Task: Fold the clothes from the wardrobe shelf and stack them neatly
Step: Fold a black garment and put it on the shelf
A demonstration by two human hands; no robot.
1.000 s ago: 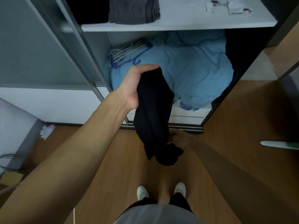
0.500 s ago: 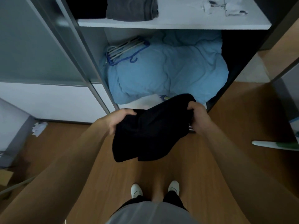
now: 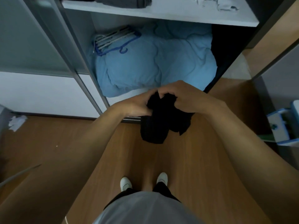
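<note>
A wooden floor (image 3: 64, 143) fills the lower frame, and an open wardrobe across the top holds a white shelf (image 3: 161, 15) with a folded grey garment (image 3: 124, 1) on it at the upper edge and a rumpled light-blue duvet (image 3: 153, 65) below, hangers (image 3: 113, 40) lying on the duvet's upper left. At the centre, the left hand (image 3: 137, 105) and right hand (image 3: 182, 97) meet side by side, both clamped on the top of a black garment (image 3: 161, 122). It hangs bunched beneath them, above the floor and the person's white shoes (image 3: 126, 183).

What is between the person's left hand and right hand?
In the head view, the black garment lies between the left hand and the right hand; both grip its top; the rest hangs down.
</note>
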